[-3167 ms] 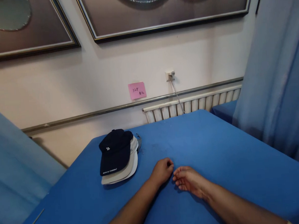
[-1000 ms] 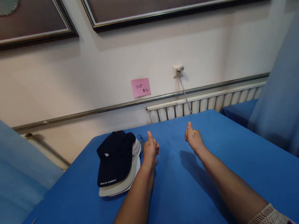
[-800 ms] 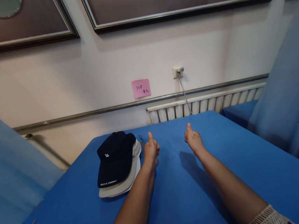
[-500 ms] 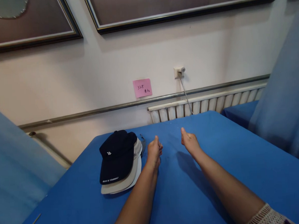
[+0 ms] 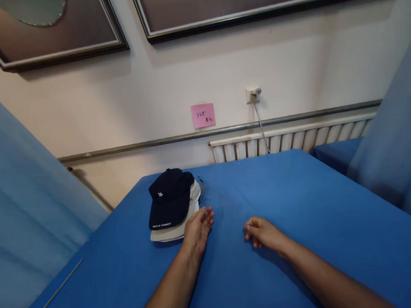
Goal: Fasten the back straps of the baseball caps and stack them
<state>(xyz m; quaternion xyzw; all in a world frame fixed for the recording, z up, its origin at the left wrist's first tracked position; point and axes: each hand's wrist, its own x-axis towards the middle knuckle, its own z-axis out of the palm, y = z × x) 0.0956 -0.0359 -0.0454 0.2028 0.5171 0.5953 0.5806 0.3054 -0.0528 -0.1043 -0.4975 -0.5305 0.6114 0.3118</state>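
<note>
A stack of caps sits toward the left of the blue table, brims facing me. On top is a navy cap with a small white emblem and white lettering on its brim; paler caps show beneath it. Just right of the brims, my left hand is open and holds nothing, its fingers stretched forward. Whether it touches the lower brims I cannot tell. My right hand is low over the table, farther right. Its fingers are loosely curled and a little apart, with nothing visible in them.
A thin stick lies near the left edge of the blue table. Blue curtains hang on both sides. Behind the table are a radiator, a wall pipe, a plugged-in socket and a pink note.
Both hands have come back toward me and lower, from thumb-up fists to looser fingers. My left hand now overlaps the cap brims in view. The caps appear shifted only by the camera's motion.
</note>
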